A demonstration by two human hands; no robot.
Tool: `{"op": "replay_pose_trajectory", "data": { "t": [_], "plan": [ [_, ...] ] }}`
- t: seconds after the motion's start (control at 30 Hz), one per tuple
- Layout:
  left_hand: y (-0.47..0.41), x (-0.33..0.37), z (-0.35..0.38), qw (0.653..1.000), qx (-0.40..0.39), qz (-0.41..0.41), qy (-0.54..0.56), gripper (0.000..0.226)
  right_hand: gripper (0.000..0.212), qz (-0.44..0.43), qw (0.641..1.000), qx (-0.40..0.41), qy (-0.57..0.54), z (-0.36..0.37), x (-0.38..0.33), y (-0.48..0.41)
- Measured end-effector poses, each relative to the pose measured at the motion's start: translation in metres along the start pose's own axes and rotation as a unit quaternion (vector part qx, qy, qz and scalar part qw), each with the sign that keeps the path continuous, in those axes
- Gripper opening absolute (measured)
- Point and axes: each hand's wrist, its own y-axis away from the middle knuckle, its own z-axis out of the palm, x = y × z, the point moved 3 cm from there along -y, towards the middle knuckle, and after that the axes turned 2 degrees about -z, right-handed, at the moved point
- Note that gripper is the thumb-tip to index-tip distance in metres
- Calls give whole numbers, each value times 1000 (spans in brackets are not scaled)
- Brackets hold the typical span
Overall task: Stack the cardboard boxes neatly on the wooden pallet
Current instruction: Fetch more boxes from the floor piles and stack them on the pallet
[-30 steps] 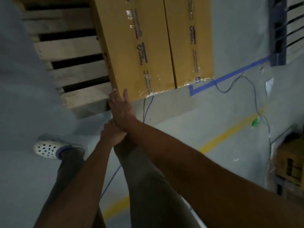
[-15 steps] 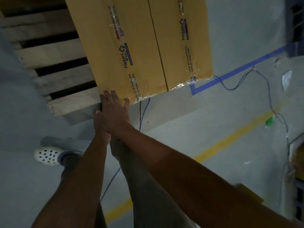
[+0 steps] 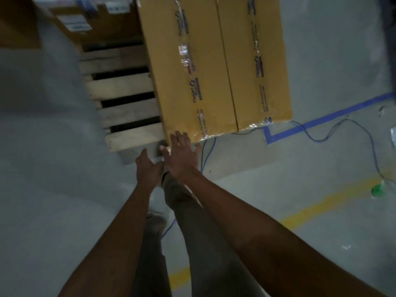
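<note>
Your right hand (image 3: 182, 159), fingers spread, touches the near corner of the cardboard box (image 3: 205, 67) lying on the wooden pallet (image 3: 122, 88), left hand (image 3: 149, 168) open beside, so pushing this corner alone may turn it crooked

The grey concrete floor (image 3: 278, 189) carries a wooden pallet (image 3: 126, 110), its pale slats bare on the left side. Two cardboard boxes sit on its right part, touching side by side: the left box (image 3: 192, 67) and the right box (image 3: 263, 61), each taped along the top. On the floor near them lie a blue tape line (image 3: 321, 121), a thin blue cable (image 3: 321, 139) and a yellow line (image 3: 321, 203).
</note>
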Motion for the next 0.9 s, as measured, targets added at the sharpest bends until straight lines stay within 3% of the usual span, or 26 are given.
{"op": "replay_pose_trajectory", "data": {
  "t": [0.17,0.27,0.43,0.57,0.7,0.9],
  "plan": [
    [87,-28,-102,998,46,-8,44,84,62,-11,999,-19,49,-7,-51,75],
    [149,-57,-155,996,61,-10,57,85,63,-41,999,-9,18,-16,-99,130],
    [257,-103,-241,986,135,44,83,82,61,-102,994,18,-33,-8,-169,237],
    [330,-141,-295,969,212,119,50,81,65,-191,980,-49,20,20,-219,293],
    [362,-178,-324,958,252,86,105,81,65,-260,959,-65,92,21,-279,309],
    [347,-183,-356,947,258,82,175,72,66,-279,957,-48,62,11,-360,288]
  ]
}}
